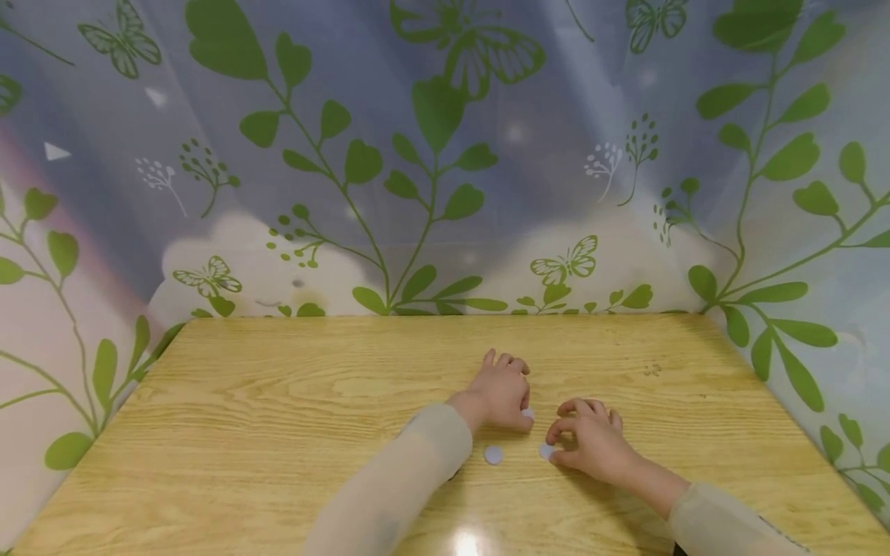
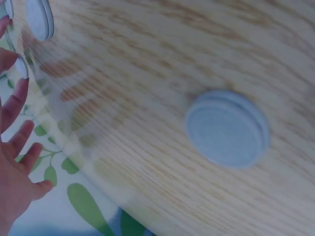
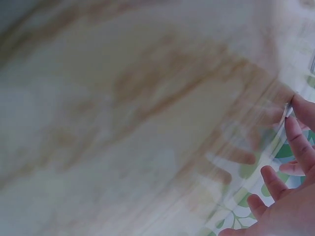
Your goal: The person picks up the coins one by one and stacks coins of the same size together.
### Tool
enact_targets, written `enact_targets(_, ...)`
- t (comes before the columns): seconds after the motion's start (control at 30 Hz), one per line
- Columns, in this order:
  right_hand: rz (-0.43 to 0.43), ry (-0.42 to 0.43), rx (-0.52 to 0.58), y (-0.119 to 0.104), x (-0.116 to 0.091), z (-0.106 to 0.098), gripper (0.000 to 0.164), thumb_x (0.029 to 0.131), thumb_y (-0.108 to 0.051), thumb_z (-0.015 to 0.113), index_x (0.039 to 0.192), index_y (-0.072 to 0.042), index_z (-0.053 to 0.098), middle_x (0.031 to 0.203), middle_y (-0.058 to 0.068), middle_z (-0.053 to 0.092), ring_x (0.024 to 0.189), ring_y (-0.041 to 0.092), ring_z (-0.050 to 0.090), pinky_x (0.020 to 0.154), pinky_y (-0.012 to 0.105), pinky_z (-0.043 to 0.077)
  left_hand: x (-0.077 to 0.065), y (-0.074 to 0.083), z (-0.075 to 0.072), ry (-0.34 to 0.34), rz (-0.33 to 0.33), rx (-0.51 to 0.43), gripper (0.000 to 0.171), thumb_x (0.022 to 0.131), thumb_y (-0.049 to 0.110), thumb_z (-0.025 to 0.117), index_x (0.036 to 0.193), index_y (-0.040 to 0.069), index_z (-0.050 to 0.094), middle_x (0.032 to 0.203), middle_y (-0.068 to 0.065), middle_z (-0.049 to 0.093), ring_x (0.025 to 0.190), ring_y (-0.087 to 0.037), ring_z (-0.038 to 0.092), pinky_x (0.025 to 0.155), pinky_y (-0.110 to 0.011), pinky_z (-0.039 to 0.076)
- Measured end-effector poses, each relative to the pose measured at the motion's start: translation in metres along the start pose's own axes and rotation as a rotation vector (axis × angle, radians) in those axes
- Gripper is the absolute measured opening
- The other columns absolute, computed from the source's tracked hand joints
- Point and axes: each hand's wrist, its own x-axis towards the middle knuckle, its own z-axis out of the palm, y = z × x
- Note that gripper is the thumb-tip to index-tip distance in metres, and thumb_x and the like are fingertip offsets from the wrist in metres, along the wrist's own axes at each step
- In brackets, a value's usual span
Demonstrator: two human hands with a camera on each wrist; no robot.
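Note:
In the head view, my left hand (image 1: 499, 394) pinches a small round white disc (image 1: 528, 415) between thumb and finger, just above or on the table. My right hand (image 1: 596, 442) pinches a second white disc (image 1: 546, 450) between thumb and forefinger, its other fingers loosely bent. A third white disc (image 1: 494, 455) lies flat on the table, left of the right hand and touched by neither. The left wrist view shows a disc (image 2: 226, 129) up close, with a grooved edge. The right wrist view catches the right hand's held disc (image 3: 288, 109) edge-on.
The glossy wood-grain table (image 1: 278, 401) mirrors the hands. A curtain (image 1: 445, 193) with green leaves and butterflies hangs along its back and sides. Small dark marks (image 1: 652, 370) show on the table's right rear part.

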Motion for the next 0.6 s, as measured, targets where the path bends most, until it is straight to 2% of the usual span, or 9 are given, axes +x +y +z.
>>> enact_targets(0.27,-0.004,0.010,-0.019,0.000,0.000,0.001,0.017,0.071,-0.025,0.080,0.075,-0.030,0.064,0.120,0.014,0.052,0.117,0.045,0.036,0.089,0.071,0.021,-0.007,0.004,-0.001,0.001,0.041,0.011,0.024,0.079,0.047,0.062,0.063,0.031,0.056,0.137,0.005,0.047,0.131,-0.018,0.037,0.114,-0.054,0.016)
enact_targets(0.47,-0.022,0.005,0.004,0.001,-0.001,0.000,0.015,0.071,-0.025,0.079,0.077,-0.027,0.066,0.121,0.016,0.052,0.117,0.047,0.035,0.089,0.075,0.018,-0.011,0.013,-0.002,-0.002,0.086,-0.012,0.025,0.078,0.050,0.064,0.063,0.033,0.055,0.137,0.007,0.045,0.132,-0.015,0.036,0.114,-0.054,0.016)
enact_targets(0.6,-0.024,0.015,0.017,0.002,-0.001,0.000,0.016,0.070,-0.024,0.080,0.078,-0.025,0.066,0.121,0.017,0.052,0.116,0.047,0.036,0.088,0.072,0.020,-0.013,0.020,0.001,-0.011,0.130,-0.002,0.026,0.078,0.052,0.065,0.063,0.033,0.054,0.138,0.008,0.044,0.133,-0.014,0.034,0.113,-0.054,0.018)
